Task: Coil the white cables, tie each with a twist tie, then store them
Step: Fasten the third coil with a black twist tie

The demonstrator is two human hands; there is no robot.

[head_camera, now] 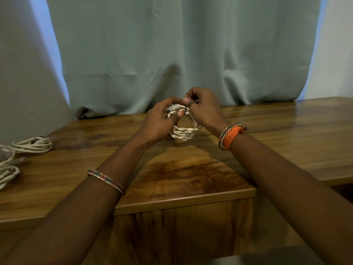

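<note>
A pale green curtain [172, 44] hung behind the scene, its hem resting on the back edge of the wooden bench [191, 178]. Near the bench's left edge lay two other coils of white cable [31, 145], well apart from your hands. Above the bench's middle you held a coiled white cable [184, 133], its lower loops close to or resting on the surface; contact could not be confirmed. Your left hand [159, 121] gripped the top of that coil, fingers curled round the strands, thumb pressed beside a grey connector plug [172, 108]. Your right hand [203, 107] pinched a dark twist tie [186, 108] between thumb and fingers; the tie passed over the coil just beside the plug. Your right wrist carried an orange braided band [232, 135], and your left forearm a beaded bangle [105, 180].
</note>
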